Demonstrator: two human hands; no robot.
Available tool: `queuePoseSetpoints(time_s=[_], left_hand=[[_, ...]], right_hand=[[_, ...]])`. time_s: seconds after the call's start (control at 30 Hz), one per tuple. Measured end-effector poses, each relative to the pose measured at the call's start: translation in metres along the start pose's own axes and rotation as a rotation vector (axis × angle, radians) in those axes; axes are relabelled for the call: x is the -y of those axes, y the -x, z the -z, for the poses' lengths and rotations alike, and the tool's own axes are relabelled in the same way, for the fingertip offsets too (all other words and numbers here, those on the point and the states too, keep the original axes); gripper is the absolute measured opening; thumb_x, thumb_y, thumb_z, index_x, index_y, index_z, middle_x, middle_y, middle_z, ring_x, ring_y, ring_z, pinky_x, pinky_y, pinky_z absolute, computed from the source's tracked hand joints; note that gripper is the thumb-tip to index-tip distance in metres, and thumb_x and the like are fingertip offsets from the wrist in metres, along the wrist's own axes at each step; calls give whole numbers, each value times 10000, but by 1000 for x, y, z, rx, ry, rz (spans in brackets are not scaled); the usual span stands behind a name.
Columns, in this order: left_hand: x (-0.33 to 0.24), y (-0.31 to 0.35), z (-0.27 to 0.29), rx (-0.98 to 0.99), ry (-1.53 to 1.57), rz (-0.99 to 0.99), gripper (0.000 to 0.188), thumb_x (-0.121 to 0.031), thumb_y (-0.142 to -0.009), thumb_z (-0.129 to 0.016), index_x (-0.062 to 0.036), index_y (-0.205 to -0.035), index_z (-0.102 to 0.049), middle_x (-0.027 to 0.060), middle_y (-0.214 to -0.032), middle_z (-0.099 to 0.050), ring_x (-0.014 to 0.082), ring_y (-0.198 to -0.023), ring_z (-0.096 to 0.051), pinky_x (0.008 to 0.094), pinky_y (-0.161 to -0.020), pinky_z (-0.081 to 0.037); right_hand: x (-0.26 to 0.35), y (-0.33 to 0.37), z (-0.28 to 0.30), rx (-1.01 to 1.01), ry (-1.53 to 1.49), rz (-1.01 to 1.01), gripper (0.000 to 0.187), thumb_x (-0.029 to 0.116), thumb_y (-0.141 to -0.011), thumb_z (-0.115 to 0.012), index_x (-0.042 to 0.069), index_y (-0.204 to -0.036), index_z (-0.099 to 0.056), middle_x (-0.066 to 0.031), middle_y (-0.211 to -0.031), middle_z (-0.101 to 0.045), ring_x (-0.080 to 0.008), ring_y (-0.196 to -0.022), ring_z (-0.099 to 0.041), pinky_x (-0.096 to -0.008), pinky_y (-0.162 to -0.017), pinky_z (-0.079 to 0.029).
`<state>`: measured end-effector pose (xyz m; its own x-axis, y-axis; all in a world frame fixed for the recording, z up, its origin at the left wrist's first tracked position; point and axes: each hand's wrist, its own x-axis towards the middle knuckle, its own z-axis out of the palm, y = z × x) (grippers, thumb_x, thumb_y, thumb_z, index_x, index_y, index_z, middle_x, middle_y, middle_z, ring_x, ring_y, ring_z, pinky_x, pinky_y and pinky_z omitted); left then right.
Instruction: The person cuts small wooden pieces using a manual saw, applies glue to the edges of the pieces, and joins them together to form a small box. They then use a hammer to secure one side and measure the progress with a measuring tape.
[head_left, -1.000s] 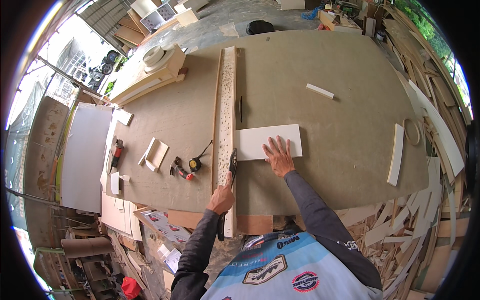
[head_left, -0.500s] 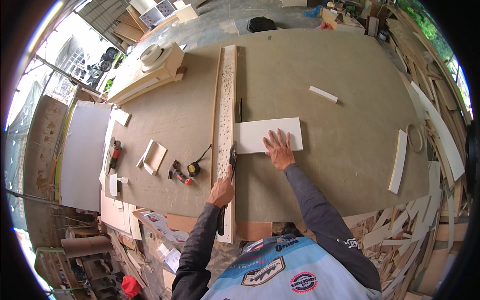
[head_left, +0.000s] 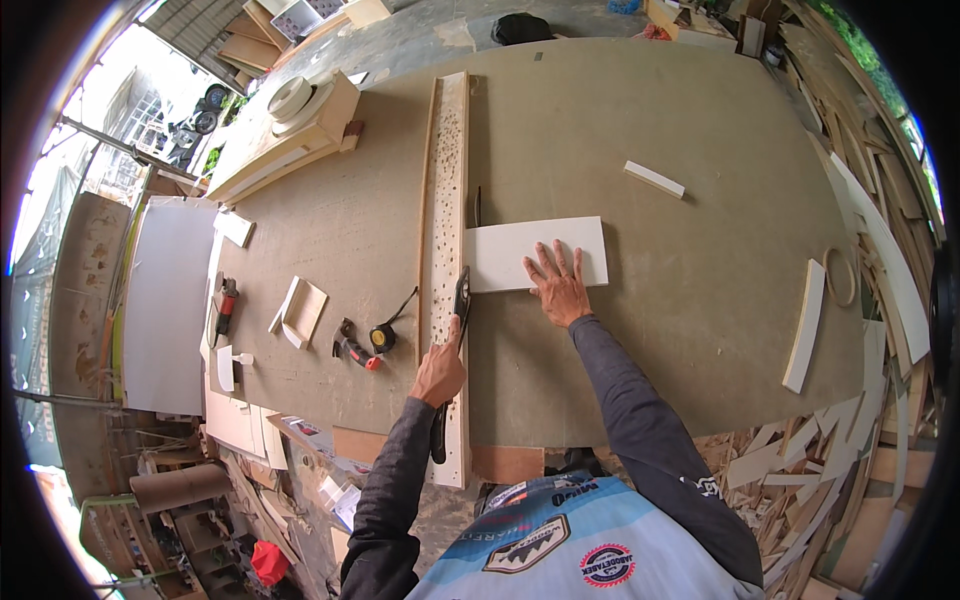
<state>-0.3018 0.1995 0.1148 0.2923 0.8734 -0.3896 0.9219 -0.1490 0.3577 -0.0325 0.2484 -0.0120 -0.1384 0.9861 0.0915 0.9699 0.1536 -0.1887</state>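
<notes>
A long pale board speckled with holes or dark spots (head_left: 447, 180) lies lengthwise across the table (head_left: 560, 130). My left hand (head_left: 439, 375) is closed around a long black tool (head_left: 462, 292) at that board's right edge. Its index finger stretches forward along the tool, whose lower end (head_left: 438, 440) shows below the hand; the palm hides the middle. My right hand (head_left: 562, 290) lies flat, fingers spread, on a white rectangular panel (head_left: 505, 250). The panel's left end meets the long board. Just beyond the panel, a thin dark piece (head_left: 478, 205) sticks out beside the long board.
Left of the long board lie a tape measure (head_left: 382, 338), a hammer (head_left: 352, 347), a small wooden offcut piece (head_left: 304, 312) and a red-black power tool (head_left: 227, 306). A wooden box (head_left: 285, 150) stands far left. White strips (head_left: 654, 180) and a ring (head_left: 840, 277) lie right. Scrap wood (head_left: 800, 450) surrounds the table's right side.
The whole view has shifted slightly, so the table's things sit a little higher in the picture. Both hands keep the same hold and placement, with no clear movement against the boards.
</notes>
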Motion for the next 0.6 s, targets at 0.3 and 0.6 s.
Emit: queuePoseSetpoints(time_s=[0.3, 0.6], left_hand=[[0, -17, 6, -6, 0, 2, 893, 21, -782, -507, -1, -1620, -201, 395, -819, -639, 549, -785, -667, 596, -800, -522], [-6, -35, 15, 3, -7, 15, 889, 3, -787, -504, -11, -1623, -203, 407, -870, -644, 550, -827, -673, 597, -819, -528]], right_hand=[[-8, -15, -2, -9, -56, 7, 596, 379, -1034, -536, 242, -1598, -403, -70, -1721, -217, -376, -1594, -100, -678, -1249, -15], [-16, -33, -4, -18, -10, -6, 593, 404, -1034, -534, 270, -1596, -400, -50, -1716, -237, -359, -1595, -109, -678, -1251, -30]])
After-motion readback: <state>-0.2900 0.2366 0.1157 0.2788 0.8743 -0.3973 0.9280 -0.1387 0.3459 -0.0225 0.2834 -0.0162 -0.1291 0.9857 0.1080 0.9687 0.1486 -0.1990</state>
